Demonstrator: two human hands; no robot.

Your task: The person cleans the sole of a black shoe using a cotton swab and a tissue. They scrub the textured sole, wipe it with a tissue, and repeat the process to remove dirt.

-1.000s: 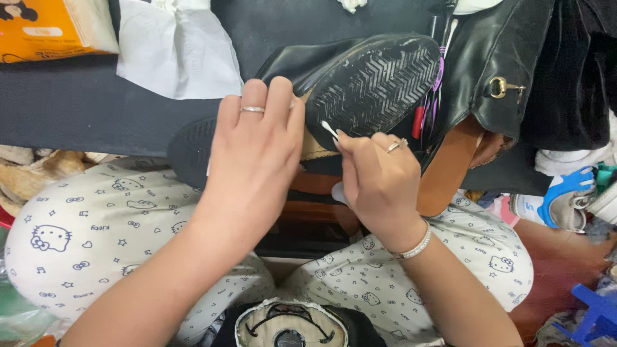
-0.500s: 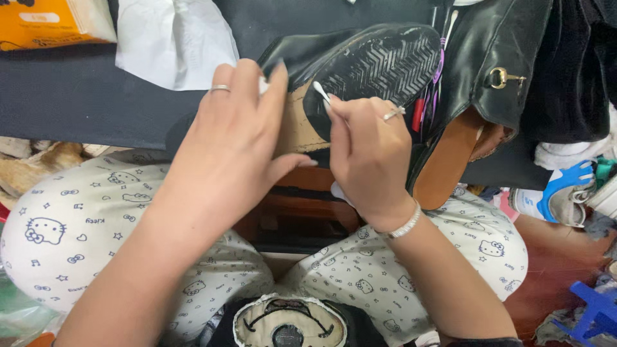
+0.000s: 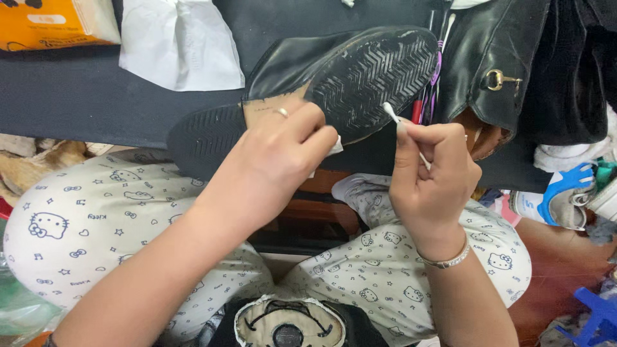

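My left hand grips a black leather shoe by its middle, sole turned up toward me. The tread has a zigzag pattern, and the heel points to the left. A ring shows on one finger. My right hand pinches a white cotton swab, its tip just off the right edge of the sole. A small white scrap shows between my left fingers and the shoe. A metal bracelet sits on my right wrist.
A second black shoe with a gold buckle stands at the right. White paper and an orange packet lie on the dark bench. Patterned trousers cover my knees. A blue and white shoe lies far right.
The shoe has shifted left and lower in my left hand's grip. My right hand has drawn the swab away from the sole's middle to its right edge.
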